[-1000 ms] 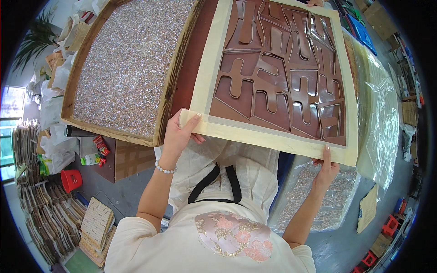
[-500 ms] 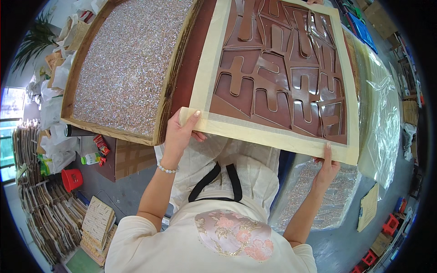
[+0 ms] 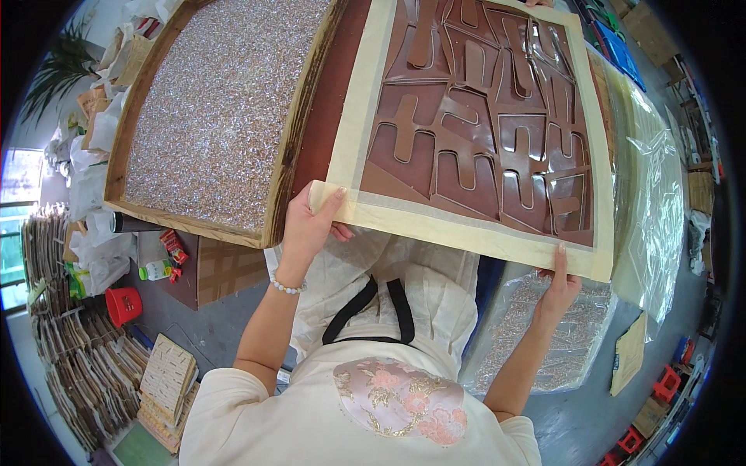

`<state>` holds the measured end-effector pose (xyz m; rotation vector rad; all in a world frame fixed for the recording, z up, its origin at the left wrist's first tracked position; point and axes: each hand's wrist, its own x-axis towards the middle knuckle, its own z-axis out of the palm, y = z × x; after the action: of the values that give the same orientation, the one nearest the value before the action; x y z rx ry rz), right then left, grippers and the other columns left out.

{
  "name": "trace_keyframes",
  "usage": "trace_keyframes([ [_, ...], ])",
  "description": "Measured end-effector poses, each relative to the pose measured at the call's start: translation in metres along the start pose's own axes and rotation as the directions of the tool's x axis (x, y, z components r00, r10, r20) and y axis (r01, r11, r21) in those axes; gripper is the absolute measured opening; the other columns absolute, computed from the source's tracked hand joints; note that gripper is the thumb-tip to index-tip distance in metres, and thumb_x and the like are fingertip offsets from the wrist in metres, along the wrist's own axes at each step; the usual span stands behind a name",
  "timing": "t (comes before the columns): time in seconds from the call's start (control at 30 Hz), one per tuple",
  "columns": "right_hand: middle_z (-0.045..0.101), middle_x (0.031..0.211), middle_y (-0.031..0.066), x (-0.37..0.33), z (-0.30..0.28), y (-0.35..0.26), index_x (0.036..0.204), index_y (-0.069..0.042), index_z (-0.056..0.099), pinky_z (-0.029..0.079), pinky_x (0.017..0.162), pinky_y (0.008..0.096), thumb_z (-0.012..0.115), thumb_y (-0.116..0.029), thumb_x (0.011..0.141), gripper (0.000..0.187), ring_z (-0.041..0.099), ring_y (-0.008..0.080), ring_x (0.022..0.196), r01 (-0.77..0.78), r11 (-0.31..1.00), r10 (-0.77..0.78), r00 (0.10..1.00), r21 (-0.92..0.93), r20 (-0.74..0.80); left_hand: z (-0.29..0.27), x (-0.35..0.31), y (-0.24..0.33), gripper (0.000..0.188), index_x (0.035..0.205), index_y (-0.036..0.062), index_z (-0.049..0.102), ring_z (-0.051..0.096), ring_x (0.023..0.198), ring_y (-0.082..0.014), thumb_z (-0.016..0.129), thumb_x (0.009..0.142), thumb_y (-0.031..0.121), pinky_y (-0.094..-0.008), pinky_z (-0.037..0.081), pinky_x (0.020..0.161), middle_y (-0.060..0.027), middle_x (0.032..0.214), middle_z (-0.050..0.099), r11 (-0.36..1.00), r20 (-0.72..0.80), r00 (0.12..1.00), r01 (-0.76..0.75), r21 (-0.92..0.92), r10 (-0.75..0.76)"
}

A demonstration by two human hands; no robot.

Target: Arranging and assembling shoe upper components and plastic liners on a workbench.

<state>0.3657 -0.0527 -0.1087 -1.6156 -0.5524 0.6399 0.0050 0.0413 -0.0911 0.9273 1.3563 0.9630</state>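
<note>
Left hand (image 3: 312, 223) pinches near-left corner of cream-bordered, rectangular brown cut-out sheet (image 3: 466, 167); right hand (image 3: 558, 293) grips near edge by right corner. Sheet extends right of brown wooden-framed tray (image 3: 301, 124) of glittering granules (image 3: 221, 109).

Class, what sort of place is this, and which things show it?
Probably a craft workshop: glittering bits in a wooden tray, a tape-edged cut-out sheet and stacks of flat boards.

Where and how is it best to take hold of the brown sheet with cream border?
Probably by the near corners of its cream border, from the wearer's side, thumbs above and fingers beneath: this strip is thin and unbroken, whereas the brown sheet inside has cut-outs. The left hand and right hand pinch the near edge.
</note>
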Motion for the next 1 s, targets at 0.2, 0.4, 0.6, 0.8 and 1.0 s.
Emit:
trace_keyframes([
  [0.2, 0.063, 0.075, 0.0052, 0.000, 0.004, -0.001, 0.089, -0.002, 0.064, 0.040, 0.052, 0.0227, 0.068, -0.026, 0.085, 0.024, 0.054, 0.0102, 0.059, -0.004, 1.000, 0.004, 1.000, -0.010, -0.003, 0.000, 0.004, -0.001, 0.020, 0.093, -0.0019, 0.052, 0.060, 0.046, -0.0159, 0.057, 0.092, 0.018, -0.0250, 0.047, 0.037, -0.0111, 0.070, 0.062, 1.000, 0.010, 1.000, 0.002, 0.014, -0.002],
  [0.4, 0.063, 0.077, 0.0052, 0.002, 0.002, 0.004, 0.089, -0.002, 0.064, 0.040, 0.052, 0.0233, 0.070, -0.026, 0.084, 0.025, 0.054, 0.0104, 0.059, -0.009, 1.000, 0.009, 1.000, -0.020, 0.001, -0.001, 0.006, 0.000, 0.020, 0.092, -0.0020, 0.052, 0.060, 0.046, -0.0152, 0.057, 0.092, 0.017, -0.0243, 0.047, 0.037, -0.0104, 0.069, 0.062, 1.000, 0.029, 0.999, 0.022, 0.021, -0.022],
  [0.6, 0.063, 0.076, 0.0051, 0.004, 0.004, 0.007, 0.089, 0.000, 0.065, 0.040, 0.050, 0.0228, 0.068, -0.025, 0.085, 0.025, 0.053, 0.0089, 0.060, 0.001, 1.000, -0.001, 1.000, -0.027, -0.026, 0.004, 0.004, 0.006, 0.022, 0.091, -0.0028, 0.052, 0.059, 0.046, -0.0134, 0.057, 0.091, 0.018, -0.0243, 0.047, 0.038, -0.0088, 0.067, 0.062, 0.984, 0.000, 1.000, -0.016, 0.176, 0.016],
  [0.8, 0.063, 0.079, 0.0040, 0.003, 0.001, 0.007, 0.090, -0.002, 0.065, 0.040, 0.052, 0.0234, 0.070, -0.025, 0.083, 0.025, 0.053, 0.0094, 0.063, -0.007, 1.000, 0.006, 1.000, -0.024, -0.024, 0.019, -0.003, 0.018, 0.024, 0.091, -0.0028, 0.049, 0.058, 0.042, -0.0174, 0.060, 0.087, 0.018, -0.0287, 0.045, 0.037, -0.0132, 0.061, 0.060, 0.824, -0.079, 0.990, -0.056, 0.564, 0.121],
  [1.0, 0.063, 0.079, 0.0035, 0.004, 0.003, 0.012, 0.089, -0.002, 0.065, 0.040, 0.052, 0.0233, 0.070, -0.025, 0.084, 0.024, 0.053, 0.0090, 0.063, 0.001, 1.000, -0.002, 0.999, -0.023, -0.044, 0.006, -0.001, 0.018, 0.030, 0.096, 0.0012, 0.046, 0.066, 0.071, -0.0270, 0.065, 0.084, 0.022, -0.0401, 0.052, 0.061, -0.0174, 0.085, 0.064, 0.583, -0.049, 0.942, -0.165, 0.795, 0.333],
])
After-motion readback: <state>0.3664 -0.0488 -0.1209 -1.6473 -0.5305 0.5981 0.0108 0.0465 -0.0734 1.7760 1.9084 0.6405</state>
